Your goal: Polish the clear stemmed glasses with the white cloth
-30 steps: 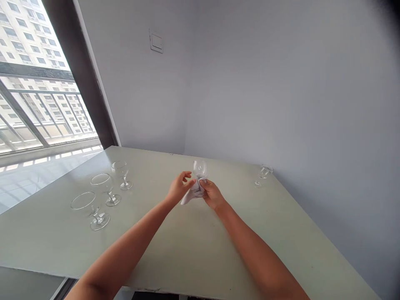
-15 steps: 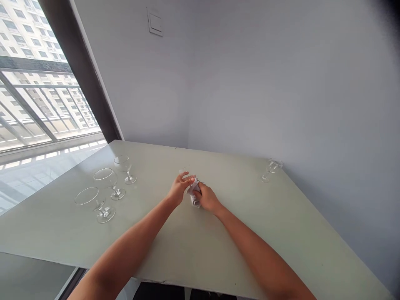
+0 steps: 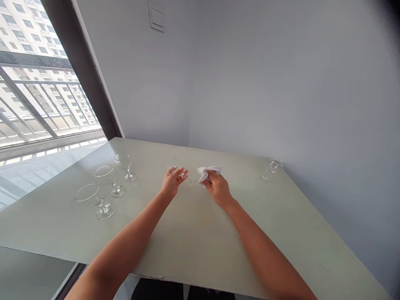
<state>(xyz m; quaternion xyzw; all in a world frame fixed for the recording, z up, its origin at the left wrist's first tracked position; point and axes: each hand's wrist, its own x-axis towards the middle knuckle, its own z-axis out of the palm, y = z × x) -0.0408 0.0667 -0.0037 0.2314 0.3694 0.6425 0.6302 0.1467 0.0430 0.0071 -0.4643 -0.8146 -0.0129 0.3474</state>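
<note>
the left hand (image 3: 171, 182) grips a tilted, clear stemmed drinking glass (image 3: 188, 181) while the right hand (image 3: 220, 188) clutches a crumpled white cloth (image 3: 210, 170) near it.

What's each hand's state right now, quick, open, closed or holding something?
Left hand: closed on a clear glass, holding it tilted.
Right hand: closed, holding a bunched white cloth.

Light switch (image 3: 157, 18) on the grey wall (image 3: 265, 83) — outside, a building (image 3: 26, 26).
</note>
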